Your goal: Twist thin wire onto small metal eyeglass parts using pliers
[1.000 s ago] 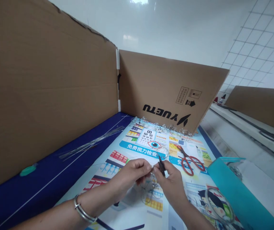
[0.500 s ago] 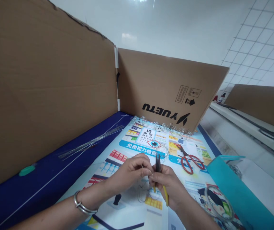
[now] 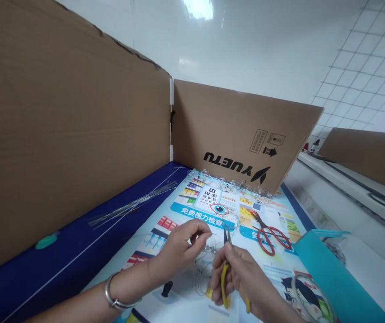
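My left hand [image 3: 183,244], with a metal bangle on its wrist, is pinched closed above the printed mat. Whatever its fingertips hold is too small to make out. In my right hand [image 3: 237,271] are pliers with yellow handles [image 3: 224,282]; their dark jaws point away from me and look slightly parted. The two hands are apart, my right one lower and closer to me. Between and beneath them, thin looped wire [image 3: 201,267] lies on the mat.
Red-handled scissors [image 3: 269,240] lie beyond my right hand. At the right stand a teal box [image 3: 333,269] and a coil of wire [image 3: 313,296]. Straight wires [image 3: 131,204] lie on the blue surface at left. Cardboard panels [image 3: 239,125] wall the back and left; small wire pieces [image 3: 232,181] line the back.
My hands have separated. My right hand has moved down and towards me with the pliers, turning so more of the yellow handles shows. The left remains pinched. The view has tilted slightly upward.
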A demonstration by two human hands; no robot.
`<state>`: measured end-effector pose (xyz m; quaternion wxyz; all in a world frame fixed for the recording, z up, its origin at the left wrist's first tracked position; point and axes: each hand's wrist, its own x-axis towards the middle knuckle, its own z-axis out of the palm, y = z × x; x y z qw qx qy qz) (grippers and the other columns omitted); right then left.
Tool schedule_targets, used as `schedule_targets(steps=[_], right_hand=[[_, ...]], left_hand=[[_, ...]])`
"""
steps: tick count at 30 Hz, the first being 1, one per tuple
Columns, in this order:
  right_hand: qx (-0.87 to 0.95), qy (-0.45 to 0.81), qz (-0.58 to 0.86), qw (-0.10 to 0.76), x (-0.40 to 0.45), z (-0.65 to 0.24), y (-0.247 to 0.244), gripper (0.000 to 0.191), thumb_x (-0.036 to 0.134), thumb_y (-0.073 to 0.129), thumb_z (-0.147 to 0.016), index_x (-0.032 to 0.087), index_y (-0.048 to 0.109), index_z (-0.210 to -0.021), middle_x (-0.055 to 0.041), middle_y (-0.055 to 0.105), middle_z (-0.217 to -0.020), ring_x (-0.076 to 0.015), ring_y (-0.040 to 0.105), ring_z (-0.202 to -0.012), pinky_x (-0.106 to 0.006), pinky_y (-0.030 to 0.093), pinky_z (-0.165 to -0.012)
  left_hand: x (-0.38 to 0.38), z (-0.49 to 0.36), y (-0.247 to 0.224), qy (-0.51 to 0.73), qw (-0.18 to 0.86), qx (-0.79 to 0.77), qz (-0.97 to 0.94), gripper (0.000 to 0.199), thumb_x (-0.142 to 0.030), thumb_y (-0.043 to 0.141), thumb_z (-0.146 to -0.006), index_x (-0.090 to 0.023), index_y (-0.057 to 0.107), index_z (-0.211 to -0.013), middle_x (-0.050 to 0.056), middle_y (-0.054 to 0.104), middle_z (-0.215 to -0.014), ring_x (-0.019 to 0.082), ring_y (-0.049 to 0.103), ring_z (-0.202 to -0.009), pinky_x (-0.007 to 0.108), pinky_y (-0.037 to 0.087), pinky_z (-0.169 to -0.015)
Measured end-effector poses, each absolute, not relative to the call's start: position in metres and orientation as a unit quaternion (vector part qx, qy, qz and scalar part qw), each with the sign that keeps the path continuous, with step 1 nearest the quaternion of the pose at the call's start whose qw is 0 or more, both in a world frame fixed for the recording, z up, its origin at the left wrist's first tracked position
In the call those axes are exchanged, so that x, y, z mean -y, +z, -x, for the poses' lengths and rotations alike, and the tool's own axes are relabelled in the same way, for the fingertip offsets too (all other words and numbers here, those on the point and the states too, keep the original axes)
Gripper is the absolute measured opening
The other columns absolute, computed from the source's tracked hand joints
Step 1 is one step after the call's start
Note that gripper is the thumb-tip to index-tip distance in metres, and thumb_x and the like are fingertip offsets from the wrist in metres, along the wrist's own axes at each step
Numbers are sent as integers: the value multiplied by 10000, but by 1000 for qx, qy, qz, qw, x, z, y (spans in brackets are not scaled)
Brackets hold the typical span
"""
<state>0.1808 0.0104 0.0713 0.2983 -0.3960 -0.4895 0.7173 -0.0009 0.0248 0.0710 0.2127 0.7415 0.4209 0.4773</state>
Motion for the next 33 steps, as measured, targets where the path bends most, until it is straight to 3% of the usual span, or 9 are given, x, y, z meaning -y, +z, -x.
schedule_targets(steps=[5,9,33], right_hand=[[568,649,430,265,-1,-178,74,541,652,308,-804,147,498,-775,-32,586,-592,-127,574,-437,-189,358,-403],[601,619,443,243,3,-174,83,516,649,348,-790,155,489,-736,0,541,-551,-107,548,-435,-184,343,-407],[625,563,483,245,0,-176,69,497,627,350,-802,169,504,-686,22,485,-483,-90,454,-385,-211,351,-422]], left_hand=[[-26,2,62,499,79,-341,-793,140,-90,460,-807,-184,538,-874,47,651,-864,150,600,-830,268,463,-747],[-27,3,56,511,7,-327,-795,162,-70,490,-791,-196,534,-881,44,673,-923,152,620,-882,271,473,-781],[-25,5,56,474,-27,-332,-815,173,-55,494,-787,-193,539,-882,34,677,-963,150,626,-851,276,463,-762]])
